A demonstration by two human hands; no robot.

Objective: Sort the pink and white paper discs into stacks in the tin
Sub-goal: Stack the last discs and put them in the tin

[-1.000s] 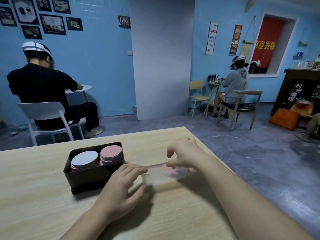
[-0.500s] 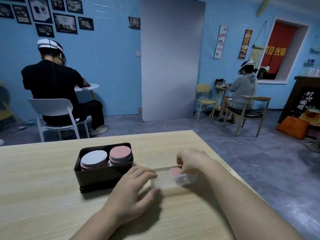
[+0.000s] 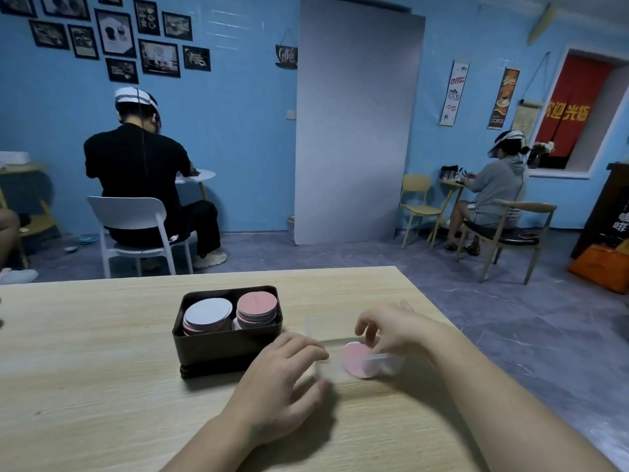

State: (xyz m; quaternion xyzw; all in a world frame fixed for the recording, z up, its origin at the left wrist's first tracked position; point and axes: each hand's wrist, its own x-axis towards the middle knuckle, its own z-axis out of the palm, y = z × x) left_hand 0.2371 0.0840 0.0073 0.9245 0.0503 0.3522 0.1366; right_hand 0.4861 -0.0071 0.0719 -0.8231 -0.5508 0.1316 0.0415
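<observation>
the right hand [image 3: 394, 330] pinches the upper edge of a round pink paper disc [image 3: 355, 360], tilted in a shallow clear plastic box [image 3: 335, 374] just right of the dark rectangular metal tin [image 3: 226, 350]. the left hand [image 3: 282, 379] grips the box's near left corner, fingers curled. a white-topped stack [image 3: 207, 313] and a pink-topped stack [image 3: 257, 303] stand in the tin.

A small dark hanging sign [image 3: 286, 56] on the blue wall, just beside the grey panel, reads "Coffee" in pale script. Further right on that wall, a narrow white banner [image 3: 454, 93] carries "COFFEE" in red near its top; its smaller print is too small to read. Next to it, a dark banner with a cup picture [image 3: 503, 98] shows "COFFEE" in white at its foot. The red curtain [image 3: 566, 112] in the window bears yellow Chinese characters, 迎光临, with one more to their left half hidden by the frame. A black board [image 3: 617, 223] at the right edge has white characters, seemingly 咖啡, partly cut off. Lettering in the framed pictures [image 3: 159, 57] is illegible, as is the faint print on the top pink disc [image 3: 256, 303] in the tin [image 3: 224, 345].
</observation>
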